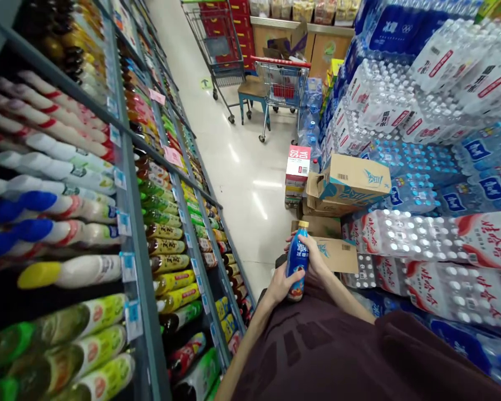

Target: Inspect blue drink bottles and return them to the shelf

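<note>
A blue drink bottle (pixel 298 257) with a yellow cap stands nearly upright between my two hands, close in front of my dark shirt. My left hand (pixel 280 283) is closed around its lower part, the thumb lying across the label. Higher up, my right hand (pixel 312 253) grips the bottle from the right side, near the neck. Some fingers are hidden behind the bottle. Just beyond my hands, an opened cardboard box (pixel 338 255) lies on the floor.
Shelves of drink bottles (pixel 167 231) run along my left. Stacked packs of bottled water (pixel 417 234) fill the right, with cardboard cartons (pixel 353 178) beside them. Farther along the tiled aisle (pixel 242 178) stand a shopping cart (pixel 284 83), another cart (pixel 217 50) and a stool (pixel 253 88).
</note>
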The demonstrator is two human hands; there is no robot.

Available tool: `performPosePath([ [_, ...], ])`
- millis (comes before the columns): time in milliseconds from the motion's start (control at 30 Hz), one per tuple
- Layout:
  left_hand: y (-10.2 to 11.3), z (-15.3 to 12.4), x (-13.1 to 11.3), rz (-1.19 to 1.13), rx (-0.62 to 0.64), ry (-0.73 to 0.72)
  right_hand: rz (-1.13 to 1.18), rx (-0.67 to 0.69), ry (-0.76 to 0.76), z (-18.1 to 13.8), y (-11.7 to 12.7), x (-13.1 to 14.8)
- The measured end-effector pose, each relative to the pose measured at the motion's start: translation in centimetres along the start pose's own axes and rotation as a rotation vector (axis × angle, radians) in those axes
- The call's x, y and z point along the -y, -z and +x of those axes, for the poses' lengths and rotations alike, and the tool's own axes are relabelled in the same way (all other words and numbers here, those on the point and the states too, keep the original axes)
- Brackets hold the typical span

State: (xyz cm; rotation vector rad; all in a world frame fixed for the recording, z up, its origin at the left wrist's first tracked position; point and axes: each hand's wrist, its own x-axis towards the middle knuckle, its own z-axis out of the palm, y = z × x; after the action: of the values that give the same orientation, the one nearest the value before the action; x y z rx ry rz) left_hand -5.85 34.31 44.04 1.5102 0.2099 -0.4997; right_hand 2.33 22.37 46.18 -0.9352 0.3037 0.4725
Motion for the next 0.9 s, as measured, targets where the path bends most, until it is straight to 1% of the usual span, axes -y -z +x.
performPosePath([
  [133,4.5,3.8,-1.3,0.145,0.1,0.03,0.038,-0.092,-0.024,6.2,-2.1,0.5],
  [233,8.9,7.6,-2.2,0.131,0.141,0.049,0.032,-0.135,-0.038,12.1,-3.7,0.3],
  [300,12.0,10.5,-3.2,0.104,0.164,0.036,0.044,-0.156,-0.037,16.6,-5.0,0.9],
  [400,16.5,15.3,-6.1,0.069,0.175,0.016,0.103,-0.206,-0.027,24.1,-7.4,3.5],
  [467,18.8,18.9,-8.6,0.069,0.124,-0.008,0.137,-0.243,-0.021,29.0,-9.2,6.2],
  [567,21.3,24.5,-12.3,0.085,-0.012,-0.031,0.152,-0.243,-0.004,35.8,-11.9,10.5],
  [667,23.2,29.8,-15.3,0.11,-0.097,-0.073,0.163,-0.192,0.041,41.0,-14.1,14.1],
  [767,25.4,34.2,-17.8,0.103,-0.094,-0.141,0.203,-0.122,0.081,44.8,-15.7,16.3],
  [900,28.7,39.1,-20.2,0.071,-0.041,-0.187,0.303,-0.063,0.137,48.7,-17.3,17.9],
])
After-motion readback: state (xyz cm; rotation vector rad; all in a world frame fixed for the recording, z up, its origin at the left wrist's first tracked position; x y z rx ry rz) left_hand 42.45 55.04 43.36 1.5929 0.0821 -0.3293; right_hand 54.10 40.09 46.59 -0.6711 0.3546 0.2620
